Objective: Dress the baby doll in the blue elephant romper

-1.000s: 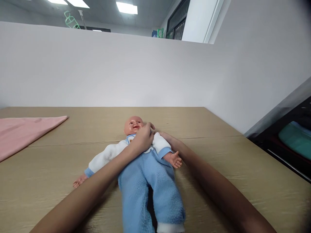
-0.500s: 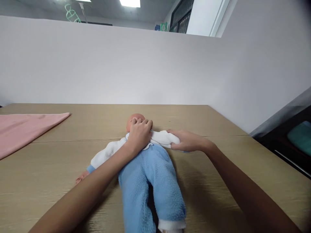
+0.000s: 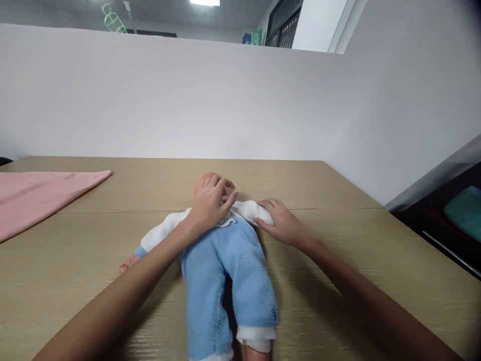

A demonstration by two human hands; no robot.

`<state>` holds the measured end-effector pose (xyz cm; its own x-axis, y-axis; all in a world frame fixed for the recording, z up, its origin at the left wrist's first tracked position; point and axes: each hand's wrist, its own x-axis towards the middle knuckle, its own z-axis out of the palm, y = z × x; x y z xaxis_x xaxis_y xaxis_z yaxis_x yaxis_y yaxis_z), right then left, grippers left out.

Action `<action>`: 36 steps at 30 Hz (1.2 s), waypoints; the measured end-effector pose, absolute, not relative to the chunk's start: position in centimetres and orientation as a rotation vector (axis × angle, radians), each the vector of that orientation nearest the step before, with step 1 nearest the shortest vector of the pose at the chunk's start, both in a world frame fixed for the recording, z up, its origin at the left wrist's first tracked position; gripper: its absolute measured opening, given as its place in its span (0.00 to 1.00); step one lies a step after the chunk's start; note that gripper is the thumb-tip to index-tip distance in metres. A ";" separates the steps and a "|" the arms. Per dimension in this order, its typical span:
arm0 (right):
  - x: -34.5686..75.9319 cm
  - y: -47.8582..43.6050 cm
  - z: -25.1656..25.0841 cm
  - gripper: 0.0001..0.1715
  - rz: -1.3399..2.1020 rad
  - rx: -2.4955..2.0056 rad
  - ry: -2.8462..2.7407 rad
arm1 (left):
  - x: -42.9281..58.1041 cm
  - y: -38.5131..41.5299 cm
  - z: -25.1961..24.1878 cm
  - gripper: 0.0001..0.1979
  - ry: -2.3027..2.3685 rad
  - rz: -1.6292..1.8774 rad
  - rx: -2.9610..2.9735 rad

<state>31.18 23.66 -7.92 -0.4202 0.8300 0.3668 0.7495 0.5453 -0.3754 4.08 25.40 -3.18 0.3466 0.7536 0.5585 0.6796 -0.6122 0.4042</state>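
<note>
A baby doll (image 3: pixel 210 281) in a white-sleeved top and fluffy blue trousers lies on its back, its head toward the far side. My left hand (image 3: pixel 210 203) is over its face and upper chest, thumb apart from the fingers, covering much of the head. With fingers on top and thumb below, my right hand (image 3: pixel 280 220) is wrapped round the white sleeve (image 3: pixel 248 210) on the right, and the end of that arm is hidden. The other sleeve (image 3: pixel 163 233) stretches out to the left, with the doll's bare hand (image 3: pixel 128 262) on the tabletop.
A pink cloth (image 3: pixel 45 195) lies flat on the wooden table (image 3: pixel 319 185) at the left. A white partition (image 3: pixel 225 100) rises behind the far edge. To the right is a dark object with teal fabric (image 3: pixel 466 213) in it.
My left hand has loosened from a curled grip near the collar, and its fingers have spread. My right hand has shifted slightly left and turned upward on the sleeve. The camera view has moved a little.
</note>
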 end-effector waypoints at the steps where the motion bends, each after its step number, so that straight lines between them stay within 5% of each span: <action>1: 30.7 23.2 -8.1 0.26 0.096 -1.251 -2.219 | 3.7 25.0 -3.2 0.09 1.303 1.204 2.430; 4: 29.1 21.3 -8.2 0.19 -0.042 -1.118 -2.184 | 1.7 22.9 -4.1 0.07 1.301 1.356 2.276; 9: 27.0 19.5 -8.6 0.07 0.353 -0.967 -2.104 | -3.4 17.8 -7.6 0.08 1.418 1.274 2.170; 15: 26.3 21.0 -10.7 0.17 0.952 -1.098 -1.610 | -5.8 15.0 -9.5 0.15 1.528 0.941 2.185; 28: 26.4 20.5 -12.6 0.21 0.891 -1.220 -1.635 | -5.2 15.4 -8.4 0.24 1.324 0.924 1.447; 36: 26.0 21.7 -12.2 0.24 1.013 -1.199 -1.605 | -6.6 17.0 -9.5 0.19 1.371 0.868 1.900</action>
<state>25.98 21.70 -12.24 -0.1611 0.9728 0.1667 0.2680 0.2057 -0.9412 -6.65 16.99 -9.51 0.2404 0.9596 0.1464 0.5430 -0.2580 0.7991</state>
